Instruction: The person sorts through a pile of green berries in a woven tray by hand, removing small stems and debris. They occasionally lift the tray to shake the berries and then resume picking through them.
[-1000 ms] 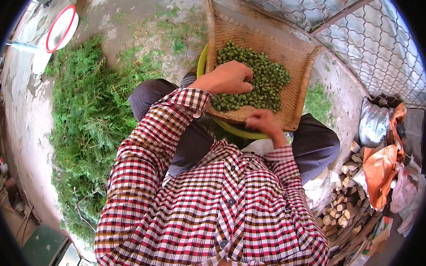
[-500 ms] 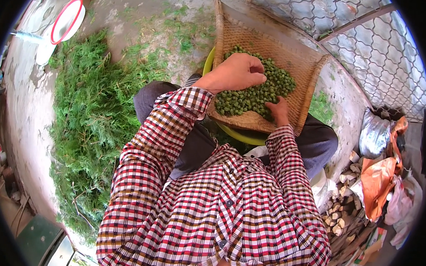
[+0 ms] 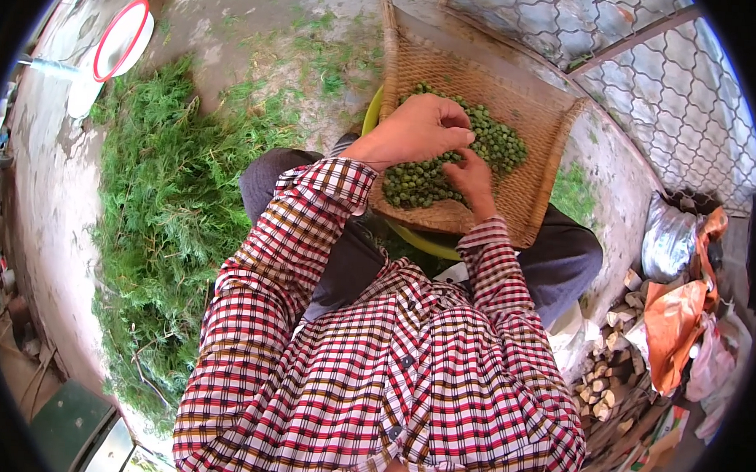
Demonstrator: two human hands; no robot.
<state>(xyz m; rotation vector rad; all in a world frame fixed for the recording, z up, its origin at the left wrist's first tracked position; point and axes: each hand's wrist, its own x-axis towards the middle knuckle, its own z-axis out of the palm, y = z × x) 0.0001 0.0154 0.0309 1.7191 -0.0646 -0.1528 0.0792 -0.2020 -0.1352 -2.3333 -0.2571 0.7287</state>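
The left hand pinches among the green berries on the woven tray; the right hand lies spread on them. Sorting looks mid-way: many berries remain, and a big heap of twigs lies beside.

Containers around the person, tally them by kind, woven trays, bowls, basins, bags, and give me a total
Woven tray holding the green peas, both hands in it: 1
Yellow-green bowl under the tray: 1
White basin with red rim: 1
Silver bag: 1
Orange bag: 1
Total: 5
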